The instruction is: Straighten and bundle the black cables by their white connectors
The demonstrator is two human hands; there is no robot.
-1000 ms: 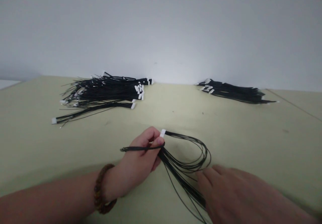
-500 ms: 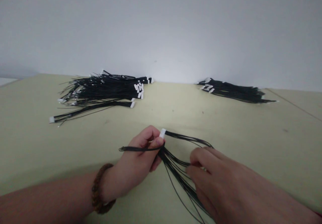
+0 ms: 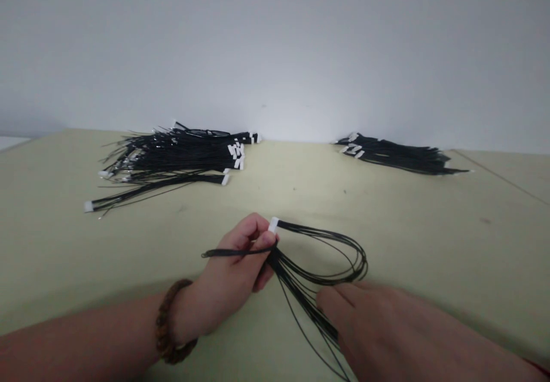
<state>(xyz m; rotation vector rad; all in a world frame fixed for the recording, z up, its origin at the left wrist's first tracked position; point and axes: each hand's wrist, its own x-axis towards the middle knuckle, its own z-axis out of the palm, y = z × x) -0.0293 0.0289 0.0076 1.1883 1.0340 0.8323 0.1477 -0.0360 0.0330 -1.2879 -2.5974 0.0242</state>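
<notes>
My left hand [image 3: 238, 270], with a brown bead bracelet [image 3: 168, 330] on the wrist, is closed in a pinch on a bundle of thin black wires [image 3: 326, 264] just behind its white connector [image 3: 273, 224]. A short black loop sticks out to the left of the fingers. The wires curve out to the right in a loop and run back down toward me. My right hand [image 3: 373, 327] lies over the trailing strands, fingers together and pressing on them near the loop's lower side.
A large pile of black wire harnesses with white connectors [image 3: 172, 156] lies at the back left of the pale yellow-green table [image 3: 429, 227]. A smaller pile [image 3: 395, 156] lies at the back right, against the white wall.
My right hand slid forward onto the loop half a second ago, then drew back toward me along the strands. The loop has opened wide again. My left hand kept its pinch.
</notes>
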